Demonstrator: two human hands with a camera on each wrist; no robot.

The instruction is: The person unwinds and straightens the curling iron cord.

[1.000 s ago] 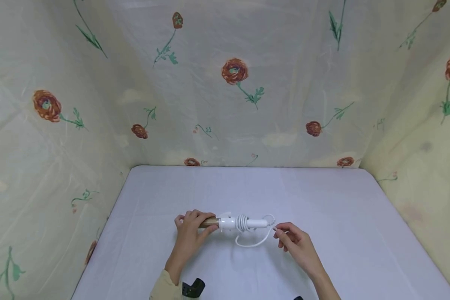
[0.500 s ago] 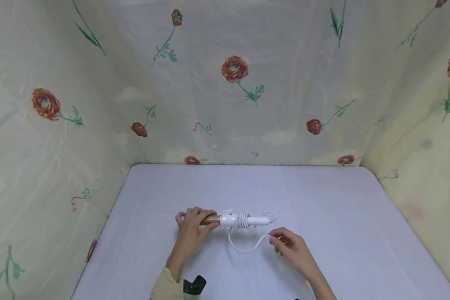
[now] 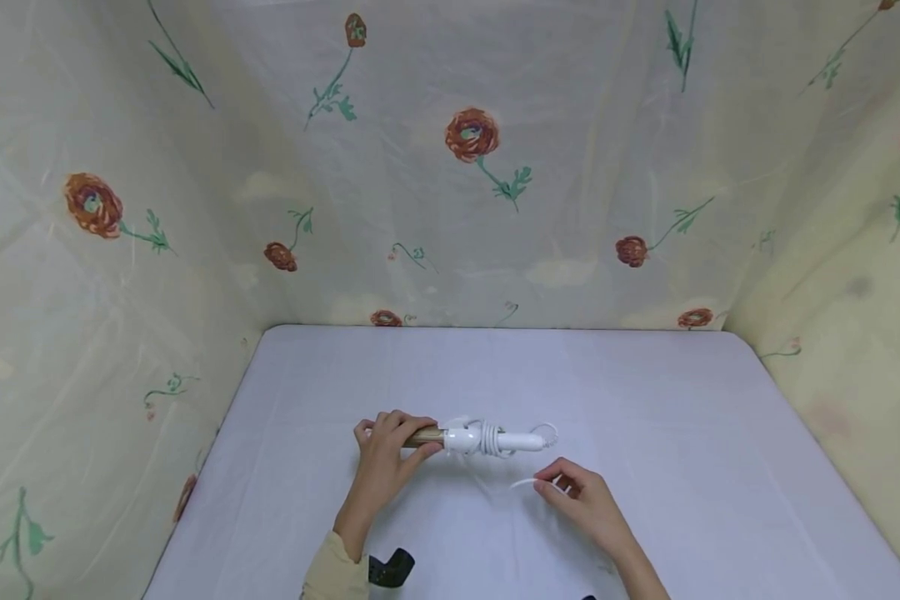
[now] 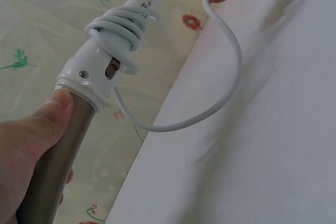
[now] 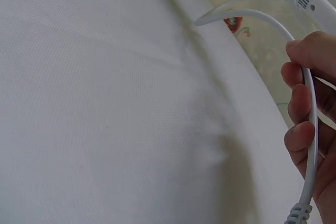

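Observation:
A curling iron (image 3: 523, 442) with a white handle and a brownish-gold barrel (image 4: 71, 145) is held level above the table. My left hand (image 3: 378, 462) grips it by the barrel, thumb along the side near the white collar. Several turns of white cord (image 4: 113, 27) wrap the handle. A loose length of the cord (image 4: 239, 64) hangs in a loop from the handle to my right hand (image 3: 581, 500). The thumb and fingers there pinch it, and the cord runs on across the palm to a ribbed sleeve (image 5: 299, 213) at the view's lower edge.
A white-covered table (image 3: 645, 400) lies under both hands. Floral cloth walls (image 3: 555, 167) enclose its back and both sides. A black device (image 3: 392, 568) sits by the left wrist.
My right hand has drawn the cord toward the near side, away from the handle's end, and the loose loop has swung round. My left hand keeps its grip on the curling iron almost in place.

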